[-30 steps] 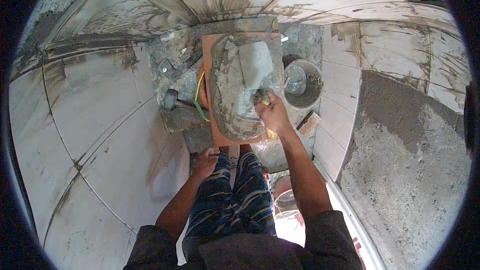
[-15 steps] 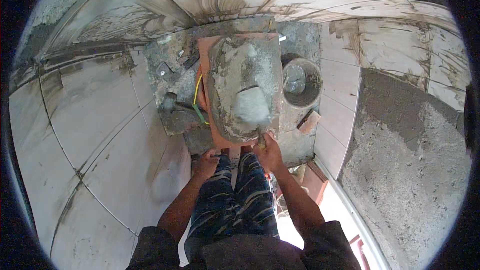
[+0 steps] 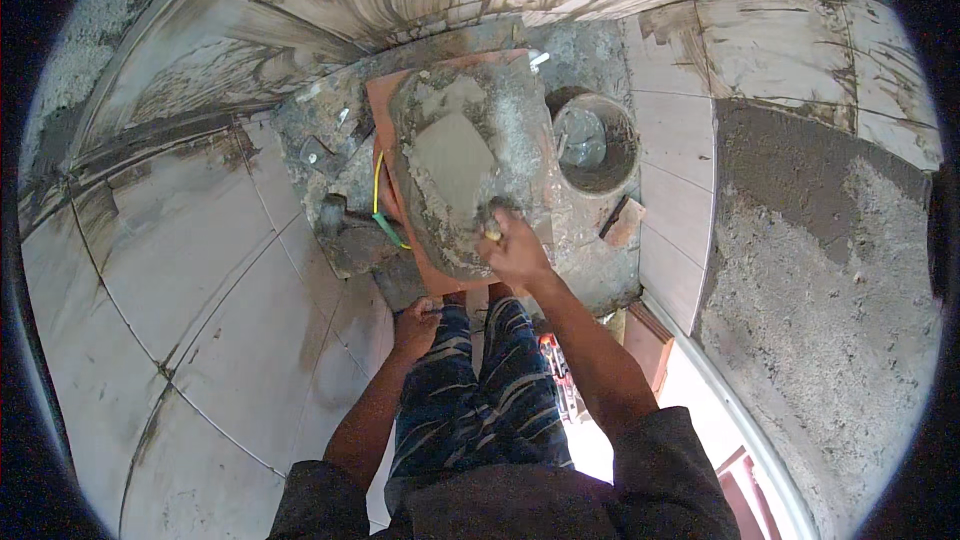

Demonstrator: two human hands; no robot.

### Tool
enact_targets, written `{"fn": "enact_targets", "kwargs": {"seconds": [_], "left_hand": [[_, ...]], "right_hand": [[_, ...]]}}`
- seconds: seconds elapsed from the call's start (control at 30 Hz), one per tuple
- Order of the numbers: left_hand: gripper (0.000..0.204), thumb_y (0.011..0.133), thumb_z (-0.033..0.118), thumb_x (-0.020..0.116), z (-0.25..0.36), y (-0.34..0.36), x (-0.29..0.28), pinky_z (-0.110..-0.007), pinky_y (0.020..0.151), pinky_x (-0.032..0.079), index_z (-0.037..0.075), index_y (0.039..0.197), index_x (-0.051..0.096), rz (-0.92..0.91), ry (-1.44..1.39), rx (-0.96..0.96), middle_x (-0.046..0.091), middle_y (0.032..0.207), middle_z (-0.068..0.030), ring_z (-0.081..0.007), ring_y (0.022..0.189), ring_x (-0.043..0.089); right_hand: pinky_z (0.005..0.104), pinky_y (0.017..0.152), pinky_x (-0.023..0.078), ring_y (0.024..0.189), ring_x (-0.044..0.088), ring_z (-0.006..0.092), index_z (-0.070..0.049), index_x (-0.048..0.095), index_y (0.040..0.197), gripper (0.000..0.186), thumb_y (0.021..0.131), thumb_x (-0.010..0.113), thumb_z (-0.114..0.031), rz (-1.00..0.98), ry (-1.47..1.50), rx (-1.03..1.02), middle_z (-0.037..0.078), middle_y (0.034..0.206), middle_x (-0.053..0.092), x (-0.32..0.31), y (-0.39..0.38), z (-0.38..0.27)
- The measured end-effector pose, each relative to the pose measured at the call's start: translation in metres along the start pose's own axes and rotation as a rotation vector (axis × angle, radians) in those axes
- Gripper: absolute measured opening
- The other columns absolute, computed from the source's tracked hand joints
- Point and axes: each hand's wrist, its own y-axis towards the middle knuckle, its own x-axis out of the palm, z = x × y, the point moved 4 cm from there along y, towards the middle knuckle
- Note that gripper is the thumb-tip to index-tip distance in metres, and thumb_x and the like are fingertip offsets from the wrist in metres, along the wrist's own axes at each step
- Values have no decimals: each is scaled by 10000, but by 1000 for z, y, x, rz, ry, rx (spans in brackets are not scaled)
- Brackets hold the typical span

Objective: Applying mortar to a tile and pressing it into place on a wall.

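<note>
My right hand (image 3: 517,252) is closed round the handle of a trowel (image 3: 455,165), whose wide blade lies over wet grey mortar. The mortar (image 3: 520,130) is spread across an orange board (image 3: 382,100) in front of my knees. Some blur hides the neck of the trowel near my fingers. My left hand (image 3: 415,328) sits beside my left knee, close to the board's near edge, with its fingers curled. Whatever it may hold is hidden.
Right of the board stands a round bucket (image 3: 625,160) with a clear plastic-looking thing inside. A broken tile piece (image 3: 624,222) lies nearer. A yellow-green strip (image 3: 378,185) runs by the board's left edge. Tiled walls (image 3: 180,270) smeared with mortar close in around me.
My right hand has moved forward and slightly left over the board, carrying the trowel farther across the mortar. My left hand has stayed by the knee. The view has shifted slightly.
</note>
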Motion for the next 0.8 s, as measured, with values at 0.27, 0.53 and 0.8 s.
{"fn": "enact_targets", "kwargs": {"seconds": [0.27,0.53,0.8], "left_hand": [[490,956,356,713,-46,2,-28,-382,921,522,-21,1248,598,161,350,116,678,1189,-152,-243,1094,656],[372,936,253,694,-11,-1,3,-394,914,543,-3,1198,625,180,485,163,723,1136,-152,-286,1026,709],[297,956,185,648,-13,-2,-1,-392,927,533,19,1202,628,188,426,105,719,1146,-131,-277,1048,700]], "right_hand": [[498,705,525,808,653,479,-19,527,1265,428,883,617,-187,51,122,-90,254,863,667,18,-90,71],[405,662,481,680,555,275,-40,544,956,199,848,641,-177,194,114,-124,155,761,574,40,-104,72],[466,692,507,716,620,374,-28,532,1106,302,864,639,-174,94,110,-137,235,820,630,53,-103,71]]}}
